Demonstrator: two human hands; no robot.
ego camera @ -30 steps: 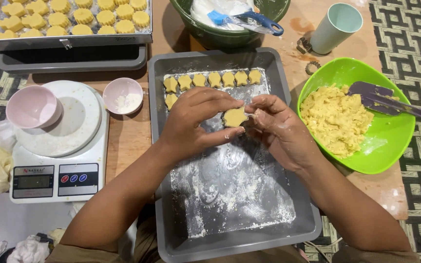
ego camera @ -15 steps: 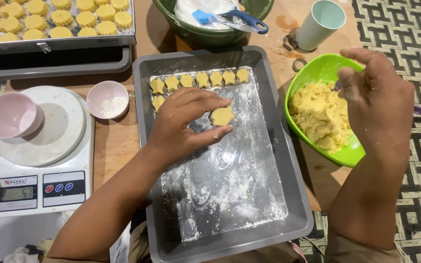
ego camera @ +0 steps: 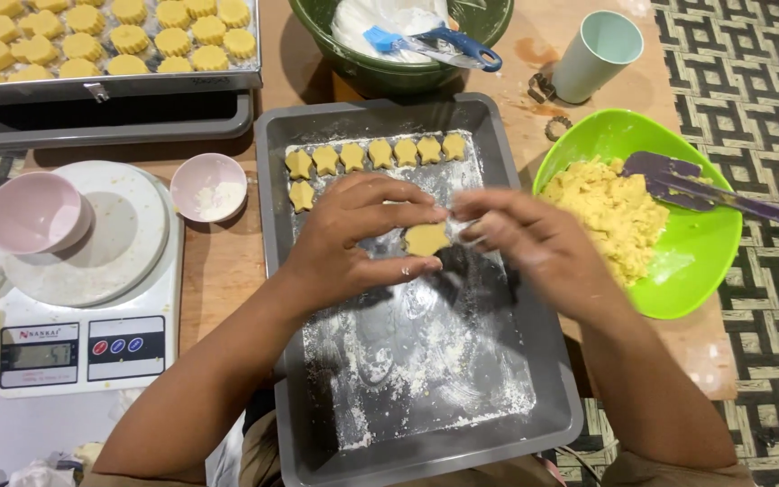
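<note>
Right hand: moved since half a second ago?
Yes. The right hand left the green bowl and came back left over the grey tray, meeting the dough star.

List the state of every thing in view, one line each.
Left hand: holding the dough piece.
Right hand: fingertips at the dough piece.
Dough piece: star-shaped, held above the tray.
Grey tray: floured, seven stars placed.
Lime bowl: holds dough and a purple spatula.
Cup: upright.
Scale: carries a pink bowl.

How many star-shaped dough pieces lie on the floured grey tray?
8: seven in the top row, one below at its left end. Another sits in the hands; some may be hidden.
</note>
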